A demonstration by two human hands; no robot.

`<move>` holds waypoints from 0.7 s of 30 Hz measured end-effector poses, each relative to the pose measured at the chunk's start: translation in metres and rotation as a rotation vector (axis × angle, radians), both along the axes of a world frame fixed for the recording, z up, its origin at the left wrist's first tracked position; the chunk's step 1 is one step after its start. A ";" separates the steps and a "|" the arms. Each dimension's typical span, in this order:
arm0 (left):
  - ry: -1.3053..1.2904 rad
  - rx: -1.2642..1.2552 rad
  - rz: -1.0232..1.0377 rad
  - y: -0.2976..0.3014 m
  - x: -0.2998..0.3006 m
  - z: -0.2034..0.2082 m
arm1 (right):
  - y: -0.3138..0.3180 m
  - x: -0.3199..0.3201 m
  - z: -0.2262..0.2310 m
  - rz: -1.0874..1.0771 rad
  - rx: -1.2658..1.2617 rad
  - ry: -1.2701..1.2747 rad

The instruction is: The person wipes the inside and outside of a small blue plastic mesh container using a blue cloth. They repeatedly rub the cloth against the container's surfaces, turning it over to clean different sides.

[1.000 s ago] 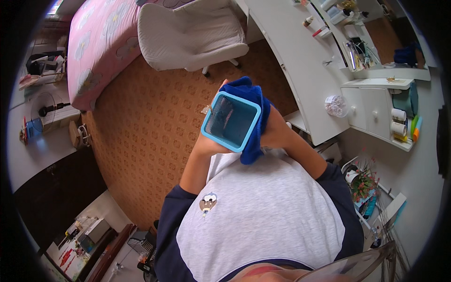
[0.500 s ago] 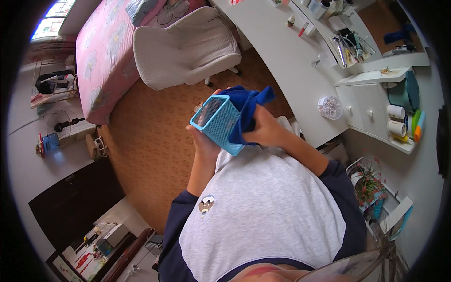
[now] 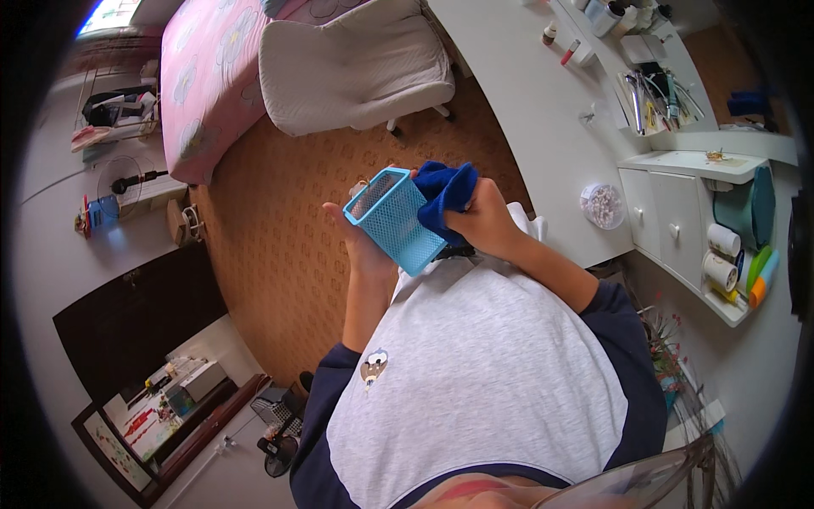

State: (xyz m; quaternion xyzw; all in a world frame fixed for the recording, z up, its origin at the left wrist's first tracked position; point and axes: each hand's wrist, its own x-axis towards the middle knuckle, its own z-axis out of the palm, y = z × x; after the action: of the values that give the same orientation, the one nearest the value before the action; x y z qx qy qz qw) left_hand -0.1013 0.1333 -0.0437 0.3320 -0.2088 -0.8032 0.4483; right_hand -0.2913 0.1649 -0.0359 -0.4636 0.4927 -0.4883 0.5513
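The left hand [image 3: 360, 242] holds a light blue mesh basket [image 3: 397, 219] from below and behind, with the fingers wrapped round its side; most of the palm is hidden by the basket. The basket is a small box shape made of net with little holes, open at the top and tipped to the left. It is held up in the air in front of the person's chest, above the brown floor [image 3: 271, 246], and it rests on nothing. The right hand [image 3: 485, 222] is closed around a dark blue cloth [image 3: 445, 191] and presses it against the right side of the basket. The cloth looks soft and bunched up, and part of it is tucked behind the basket, so its whole shape cannot be seen. The person wears a grey shirt [image 3: 483, 373] with dark blue sleeves. Past the hands stands a soft white chair [image 3: 356, 64] on the patterned floor, and a pink bed [image 3: 208, 85] with flowers lies to its left. On the right runs a long white desk [image 3: 526, 110]. Near its front edge sits a round clear tub [image 3: 602, 205] of tiny bits that are too small to tell. Beside the desk is a white cabinet [image 3: 678, 220], cut off at the right by the dark rim.
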 end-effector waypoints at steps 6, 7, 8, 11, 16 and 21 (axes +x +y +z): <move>-0.033 0.079 0.042 0.012 -0.005 0.004 | 0.001 -0.007 0.008 0.053 -0.082 -0.071; -0.035 0.084 0.041 0.013 -0.006 0.005 | 0.002 -0.008 0.006 0.050 -0.093 -0.069; 0.019 0.115 0.066 0.016 -0.009 0.009 | 0.003 -0.008 0.004 0.046 -0.104 -0.067; 0.127 0.173 0.098 0.022 -0.013 0.015 | 0.005 -0.009 0.003 0.009 -0.145 -0.094; 0.125 0.094 -0.053 0.022 -0.010 0.008 | 0.013 -0.020 0.022 0.036 -0.061 -0.136; 0.153 0.004 0.049 0.029 -0.023 0.032 | 0.019 -0.027 0.027 0.169 -0.045 -0.185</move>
State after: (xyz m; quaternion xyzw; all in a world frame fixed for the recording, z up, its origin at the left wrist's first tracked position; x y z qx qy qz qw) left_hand -0.1244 0.1619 -0.0119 0.2754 -0.1640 -0.8154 0.4820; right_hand -0.3181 0.1836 -0.0090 -0.4688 0.3878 -0.4915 0.6230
